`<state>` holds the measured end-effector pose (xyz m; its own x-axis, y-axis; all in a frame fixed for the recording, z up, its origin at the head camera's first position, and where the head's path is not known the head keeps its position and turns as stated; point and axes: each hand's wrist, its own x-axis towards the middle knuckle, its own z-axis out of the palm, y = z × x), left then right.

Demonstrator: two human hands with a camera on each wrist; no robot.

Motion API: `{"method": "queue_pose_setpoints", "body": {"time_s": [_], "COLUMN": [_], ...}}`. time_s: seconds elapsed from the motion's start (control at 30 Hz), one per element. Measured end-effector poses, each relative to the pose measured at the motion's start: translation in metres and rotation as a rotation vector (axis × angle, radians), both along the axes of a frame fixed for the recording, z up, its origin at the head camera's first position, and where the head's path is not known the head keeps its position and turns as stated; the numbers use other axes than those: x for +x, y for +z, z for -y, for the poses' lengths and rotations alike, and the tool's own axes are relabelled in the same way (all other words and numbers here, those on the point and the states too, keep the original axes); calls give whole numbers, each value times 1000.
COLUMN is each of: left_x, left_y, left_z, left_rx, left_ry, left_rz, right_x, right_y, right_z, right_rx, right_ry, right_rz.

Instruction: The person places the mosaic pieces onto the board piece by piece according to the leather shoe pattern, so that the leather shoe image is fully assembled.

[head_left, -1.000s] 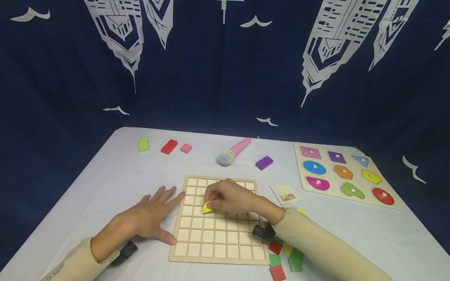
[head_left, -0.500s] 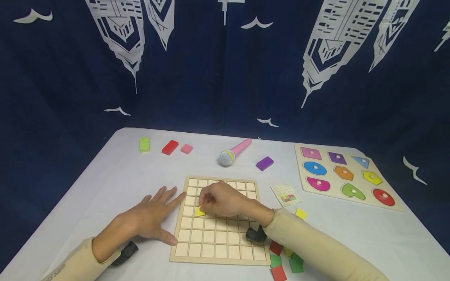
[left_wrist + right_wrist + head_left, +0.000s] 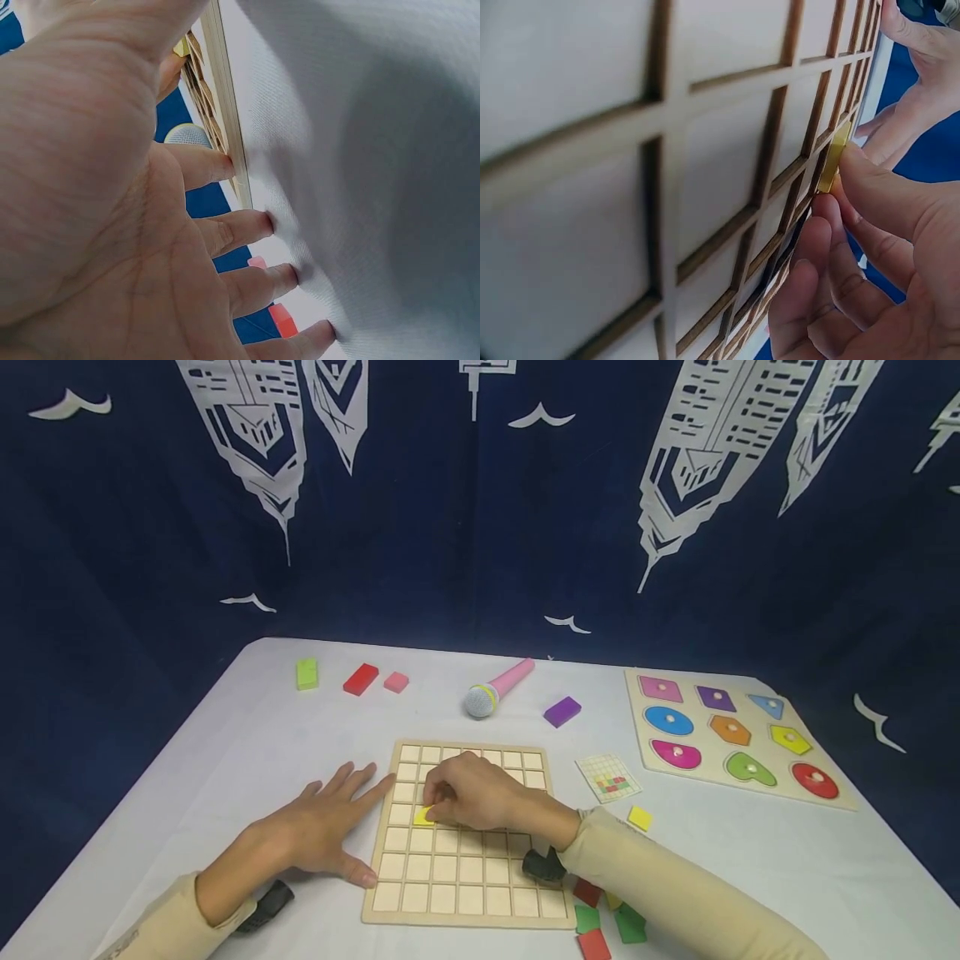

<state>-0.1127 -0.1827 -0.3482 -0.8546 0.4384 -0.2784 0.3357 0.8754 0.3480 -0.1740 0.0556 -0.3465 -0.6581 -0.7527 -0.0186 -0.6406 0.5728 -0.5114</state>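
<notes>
A wooden grid board (image 3: 471, 900) with square recesses lies flat on the white table. My right hand (image 3: 474, 793) pinches a yellow square tile (image 3: 422, 817) over a cell in the board's second column from the left. In the right wrist view, the thumb presses on the tile (image 3: 832, 161), which sits slightly tilted at the cell's edge. My left hand (image 3: 318, 828) is spread beside the board's left edge, its fingers straight. In the left wrist view, the fingertips touch the tablecloth and the index finger (image 3: 202, 163) touches the board's side.
Red, green and yellow tiles (image 3: 592, 943) lie by the board's lower right corner, partly under the right sleeve. A pattern card (image 3: 609, 777) and a lone yellow tile (image 3: 640, 818) are right of the board. Behind are a toy microphone (image 3: 498, 688), blocks (image 3: 361, 679) and a shape puzzle (image 3: 750, 785).
My right hand has moved slightly left with the yellow tile and lowered it flatter onto a cell. The left hand has stayed in place.
</notes>
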Motion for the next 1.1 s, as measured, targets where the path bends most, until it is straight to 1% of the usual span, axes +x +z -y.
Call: {"method": "queue_pose_setpoints", "body": {"time_s": [0.17,0.4,0.63,0.77,0.9,1.0,1.1], "left_x": [0,0,1,1,1,0,-1], "left_y": [0,1,-1,-3,-4,-5,-6], "left_z": [1,3,1,0,-1,-1,-2], "left_rx": [-4,2,3,2,2,3,5], "left_ry": [-3,3,8,14,12,6,-4], "left_rz": [-6,-4,-2,-11,-12,-14,-21], "right_x": [-1,-4,3,9,12,14,16], "right_y": [2,5,6,8,12,15,18], "right_z": [3,8,0,-15,-40,-65,-91], "right_rx": [35,75,78,43,-38,-86,-103], "right_ry": [-13,-25,-8,15,34,23,-19], "right_rz": [3,48,40,59,52,40,39]}}
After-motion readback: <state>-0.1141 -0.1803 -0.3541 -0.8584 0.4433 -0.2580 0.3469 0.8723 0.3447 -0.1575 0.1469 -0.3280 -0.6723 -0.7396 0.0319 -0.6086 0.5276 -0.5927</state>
